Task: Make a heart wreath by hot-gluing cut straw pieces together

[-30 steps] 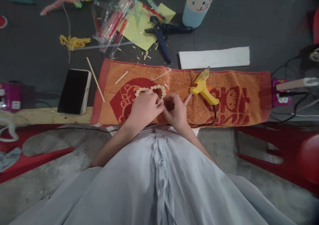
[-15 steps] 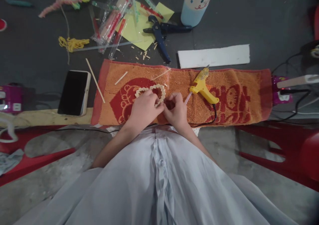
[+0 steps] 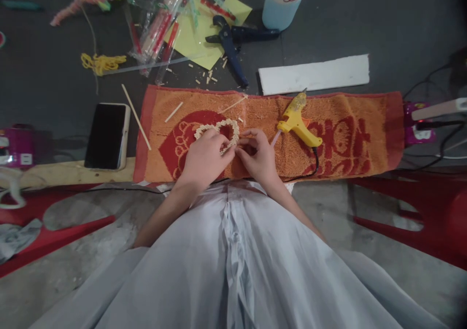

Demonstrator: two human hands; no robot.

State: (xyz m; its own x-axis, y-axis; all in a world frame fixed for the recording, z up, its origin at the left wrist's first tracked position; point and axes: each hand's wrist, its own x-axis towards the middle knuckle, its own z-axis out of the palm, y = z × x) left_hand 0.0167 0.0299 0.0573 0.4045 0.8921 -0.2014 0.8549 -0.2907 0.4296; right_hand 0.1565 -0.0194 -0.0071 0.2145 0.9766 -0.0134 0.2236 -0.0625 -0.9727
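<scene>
My left hand [image 3: 208, 156] is closed around the lower side of a pale heart-shaped outline [image 3: 235, 130] made of small wooden stick pieces. Its palm and fingers hide the heart's lower left part. Just right of the heart, my right hand [image 3: 260, 156] is bent in a pinch, its fingertips close to the heart's lower right edge. Anything between those fingertips is too small to make out. Both hands are above an orange and red towel [image 3: 350, 144]. A yellow hot glue gun [image 3: 297, 122] lies on the towel beside my right hand.
Thin sticks [image 3: 135, 116] and a phone [image 3: 105, 137] lie at left. Behind the towel are a dark blue cutter [image 3: 230, 47], yellow paper [image 3: 204, 54], plastic-wrapped sticks, a white strip [image 3: 314, 75] and a bottle [image 3: 282, 8]. The glue gun's cord [image 3: 316, 161] runs along the front edge.
The view has shifted slightly. My right hand's fingers have lifted and spread a little beside the heart. My left hand still keeps hold of it.
</scene>
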